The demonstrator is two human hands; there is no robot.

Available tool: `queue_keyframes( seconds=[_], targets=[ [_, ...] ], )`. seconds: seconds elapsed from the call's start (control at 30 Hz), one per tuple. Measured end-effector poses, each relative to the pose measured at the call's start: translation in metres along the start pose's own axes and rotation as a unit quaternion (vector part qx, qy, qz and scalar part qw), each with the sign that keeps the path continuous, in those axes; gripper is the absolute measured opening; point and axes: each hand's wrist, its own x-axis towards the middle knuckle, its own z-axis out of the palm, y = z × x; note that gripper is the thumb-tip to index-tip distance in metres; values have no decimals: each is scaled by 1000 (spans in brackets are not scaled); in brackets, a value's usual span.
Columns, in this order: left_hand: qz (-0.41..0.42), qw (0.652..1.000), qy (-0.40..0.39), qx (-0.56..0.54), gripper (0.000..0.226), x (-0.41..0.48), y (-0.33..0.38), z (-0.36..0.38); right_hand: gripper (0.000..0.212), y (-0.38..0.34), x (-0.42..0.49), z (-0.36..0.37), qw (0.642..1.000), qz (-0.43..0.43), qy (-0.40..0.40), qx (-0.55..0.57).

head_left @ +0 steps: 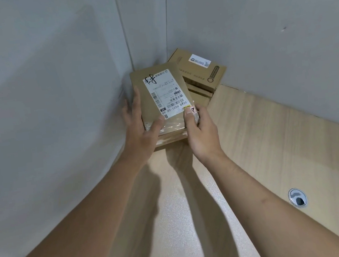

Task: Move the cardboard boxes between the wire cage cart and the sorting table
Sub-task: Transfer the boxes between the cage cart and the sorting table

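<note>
A small cardboard box (137, 77) with a white shipping label on top sits in the far corner of the light wood table (260, 139), against the grey walls. My left hand (141, 131) grips its near left corner, thumb on top and fingers along the left side. My right hand (201, 131) grips its near right corner, thumb pressing a small sticker. Another flat box lies under it, only its front edge (170, 142) showing. A second cardboard box (199, 67) with a small white label lies behind it to the right, tilted against the wall.
Grey partition walls (43, 89) close the table on the left and at the back. A round metal cable grommet (297, 196) is set into the tabletop at the right.
</note>
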Motion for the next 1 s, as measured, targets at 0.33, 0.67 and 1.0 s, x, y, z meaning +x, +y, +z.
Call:
queue_keyframes(
  seconds=[0.33, 0.67, 1.0],
  targets=[
    [-61, 993, -59, -78, 78, -15, -9, -33, 66, 13, -2, -6, 993, 103, 19, 50],
    [7, 996, -87, 8, 80, -43, -10, -62, 54, 48, -20, -10, 924, -74, -162, -337],
    [32, 995, -94, 13, 78, -58, -16, -72, 64, 41, 5, -5, 893, -116, -133, -414]
  ],
)
